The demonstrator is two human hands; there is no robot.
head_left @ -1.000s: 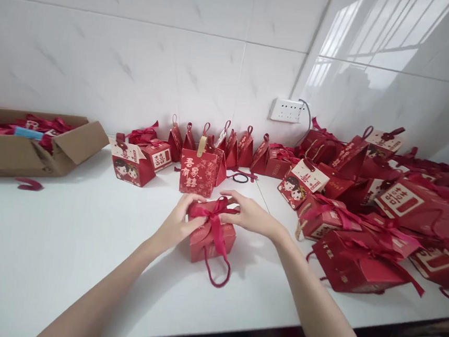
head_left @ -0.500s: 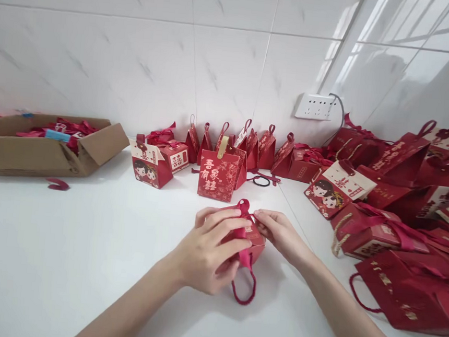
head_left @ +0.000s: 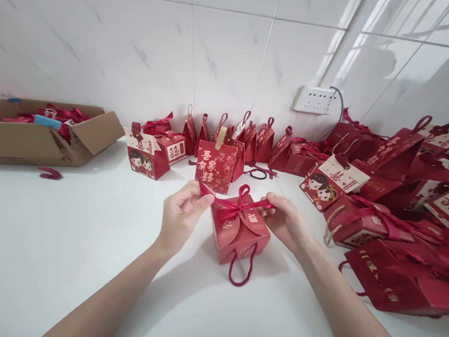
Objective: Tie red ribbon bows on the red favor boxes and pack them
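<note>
A small red gift box [head_left: 240, 235] with petal flaps and a cord handle sits on the white table [head_left: 64, 243] in front of me. A red ribbon [head_left: 237, 207] crosses its top in a knot with a loop. My left hand [head_left: 181, 217] pinches the ribbon's left end. My right hand [head_left: 285, 221] pinches the right end. Both ends are stretched out sideways, away from the box.
A row of red gift boxes and bags [head_left: 226, 147] lines the tiled wall. Several more red bags [head_left: 398, 204] pile up at the right. An open cardboard box [head_left: 42, 134] holding ribbons lies at the left. A wall socket [head_left: 313, 99] sits above the pile.
My left hand has come off the top of the box and both hands have drawn the ribbon ends apart sideways. The view has shifted slightly.
</note>
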